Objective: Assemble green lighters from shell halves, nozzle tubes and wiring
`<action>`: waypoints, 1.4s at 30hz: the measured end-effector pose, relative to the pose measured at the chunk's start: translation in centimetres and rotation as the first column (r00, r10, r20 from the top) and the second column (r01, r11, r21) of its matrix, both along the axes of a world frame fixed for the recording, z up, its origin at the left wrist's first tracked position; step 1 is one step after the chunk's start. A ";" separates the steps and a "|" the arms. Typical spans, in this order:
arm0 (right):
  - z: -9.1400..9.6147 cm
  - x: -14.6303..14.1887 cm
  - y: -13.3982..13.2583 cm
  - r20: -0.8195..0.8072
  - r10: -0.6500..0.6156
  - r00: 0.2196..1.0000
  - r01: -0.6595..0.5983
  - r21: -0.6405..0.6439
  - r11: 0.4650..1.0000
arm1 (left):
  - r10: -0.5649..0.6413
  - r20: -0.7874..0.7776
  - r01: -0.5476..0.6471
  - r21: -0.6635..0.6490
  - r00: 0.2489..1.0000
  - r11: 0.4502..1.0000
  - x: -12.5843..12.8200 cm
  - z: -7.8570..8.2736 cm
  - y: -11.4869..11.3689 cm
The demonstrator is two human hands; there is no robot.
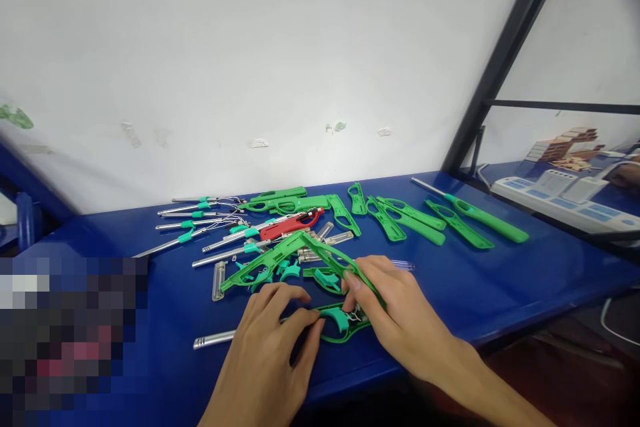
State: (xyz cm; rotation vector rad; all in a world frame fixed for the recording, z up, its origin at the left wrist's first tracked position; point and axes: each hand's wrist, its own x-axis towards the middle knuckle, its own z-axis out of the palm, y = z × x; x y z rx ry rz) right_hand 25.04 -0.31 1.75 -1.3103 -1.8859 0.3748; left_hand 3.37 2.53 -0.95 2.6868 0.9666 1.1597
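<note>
My left hand [273, 340] lies on the blue table [500, 293], its fingers curled and pressing on a green lighter half-shell [340, 328] with a teal trigger and a metal tube [213, 340] sticking out to the left. My right hand [395, 310] pinches a second green half-shell [325, 253] between thumb and fingers, holding it tilted just above the first one. Loose teal triggers [290, 271] and small clear tanks [219, 280] lie right behind my hands.
Several metal tubes with teal collars [200, 220] lie at the back left, a red shell [290, 225] mid-table, green shells [405, 219] and an assembled green lighter [480, 215] at the back right. A white wall stands behind. A black frame post [500, 60] and white power strip [565, 197] are right.
</note>
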 end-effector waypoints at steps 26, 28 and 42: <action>0.9 5.2 -2.0 0.321 -0.092 0.943 0.079 0.055 0.995 | 0.222 0.279 -0.163 -0.219 0.934 0.962 -2.1 2.5 -0.4; 0.6 5.4 -1.9 0.366 -0.048 0.929 0.026 0.065 0.998 | 0.210 0.300 -0.144 -0.228 0.930 0.963 -2.3 3.0 -0.1; -0.8 3.1 -2.2 0.420 0.077 0.904 -0.085 -0.001 0.996 | 0.061 -0.037 -0.065 -0.112 0.997 0.992 -3.0 1.9 0.0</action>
